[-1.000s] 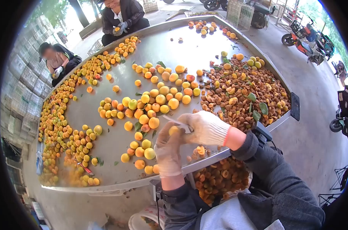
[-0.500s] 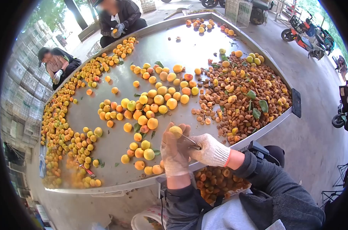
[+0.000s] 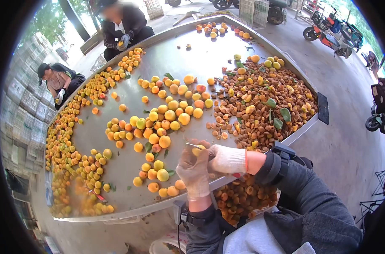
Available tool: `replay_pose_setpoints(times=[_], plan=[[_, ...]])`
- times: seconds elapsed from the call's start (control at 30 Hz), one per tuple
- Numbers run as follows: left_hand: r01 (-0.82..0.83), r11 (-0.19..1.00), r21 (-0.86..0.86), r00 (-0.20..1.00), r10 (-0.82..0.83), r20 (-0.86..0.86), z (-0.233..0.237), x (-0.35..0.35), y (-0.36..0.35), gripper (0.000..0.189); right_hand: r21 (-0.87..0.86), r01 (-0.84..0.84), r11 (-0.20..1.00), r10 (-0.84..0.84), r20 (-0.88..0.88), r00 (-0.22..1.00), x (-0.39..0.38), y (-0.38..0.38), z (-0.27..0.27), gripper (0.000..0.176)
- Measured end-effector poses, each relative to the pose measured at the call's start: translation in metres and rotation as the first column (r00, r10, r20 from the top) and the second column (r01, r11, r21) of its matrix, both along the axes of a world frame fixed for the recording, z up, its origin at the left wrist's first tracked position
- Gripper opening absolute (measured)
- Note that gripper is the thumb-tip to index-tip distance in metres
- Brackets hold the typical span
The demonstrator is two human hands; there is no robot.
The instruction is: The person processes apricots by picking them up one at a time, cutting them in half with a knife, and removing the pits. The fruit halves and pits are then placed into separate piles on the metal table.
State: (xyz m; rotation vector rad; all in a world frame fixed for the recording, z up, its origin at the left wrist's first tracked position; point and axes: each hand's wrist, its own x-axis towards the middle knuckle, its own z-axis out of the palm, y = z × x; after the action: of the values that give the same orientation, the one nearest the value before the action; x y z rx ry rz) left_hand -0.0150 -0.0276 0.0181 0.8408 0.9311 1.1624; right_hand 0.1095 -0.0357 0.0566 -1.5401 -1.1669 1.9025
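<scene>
One tabletop, with loose apricots on it past my counting. One heap of pits on its right side. Two gloved hands of mine: my left hand has one apricot, my right hand one knife. Two other people at the far edge.

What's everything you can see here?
Big grey metal table: one, grey, centre.
Round whole apricots: many, yellow-orange, table's middle and left.
Fruit stones: one heap, brown, table's right.
Leaves: several, green, on the heap.
Cut apricot halves: many, orange, below table's near edge.
Other people: two, dark clothes, far side.
Scooters: several, red and dark, top right.
Stacked crates: many, pale, left.
Held apricot: one, yellow, left hand.
Small metal knife: one, silvery, right hand.
Left hand: one, white glove, grips apricot.
Right hand: one, white glove, grips knife.
</scene>
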Motion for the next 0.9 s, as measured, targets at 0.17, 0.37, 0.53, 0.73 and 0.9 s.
replay_pose_setpoints(times=[0.17,0.37,0.53,0.73,0.9], plan=[[0.194,0.981,0.026,0.979,-0.195,0.050,-0.002,-0.008,0.008,0.038,0.170,-0.002,0.985,0.021,-0.114,0.993,0.010,-0.005,0.011,0.007],[0.125,0.992,0.024,0.928,-0.125,0.350,-0.004,-0.007,0.019,0.046,0.397,0.144,0.907,-0.201,0.106,0.974,0.032,-0.020,-0.003,0.021],[0.217,0.939,0.266,0.952,-0.143,-0.270,-0.009,0.009,0.010,0.045,0.469,0.200,0.860,-0.335,0.225,0.915,0.021,-0.002,0.020,0.029],[0.102,0.878,0.468,0.994,-0.071,-0.084,-0.016,0.011,0.013,0.054,0.275,0.429,0.860,-0.392,-0.182,0.902,0.016,0.002,0.002,0.028],[0.021,1.000,-0.010,0.962,-0.017,0.274,-0.012,0.005,0.023,0.050,0.135,0.422,0.896,-0.383,-0.246,0.891,0.028,-0.009,0.011,0.028]])
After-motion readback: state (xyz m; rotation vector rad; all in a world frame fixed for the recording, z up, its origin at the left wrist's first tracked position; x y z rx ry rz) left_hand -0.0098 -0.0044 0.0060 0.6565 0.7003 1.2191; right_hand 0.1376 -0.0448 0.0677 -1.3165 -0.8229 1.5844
